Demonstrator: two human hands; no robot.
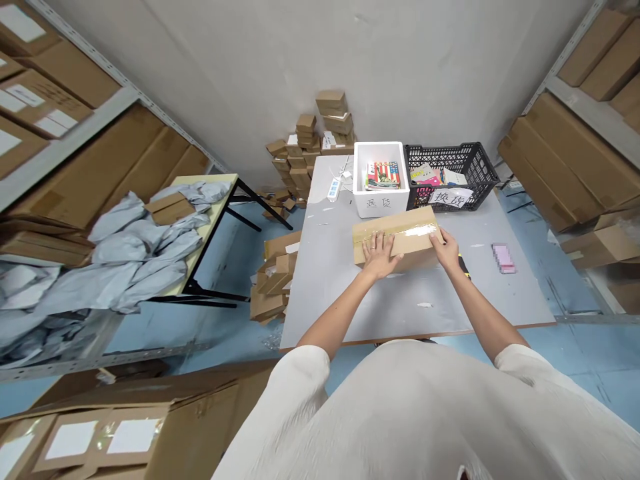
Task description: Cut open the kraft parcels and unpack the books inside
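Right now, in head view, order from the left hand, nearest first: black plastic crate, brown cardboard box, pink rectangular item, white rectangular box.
1. Brown cardboard box: touching the left hand.
2. White rectangular box: straight ahead.
3. Black plastic crate: ahead, rightward.
4. Pink rectangular item: far right.

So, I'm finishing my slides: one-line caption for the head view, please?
Left hand on a taped cardboard box, right hand at its end, before a white bin and black crate.

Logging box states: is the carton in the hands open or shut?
Shut on top: the carton shows a flat upper face with shiny tape on it; its underside is hidden.
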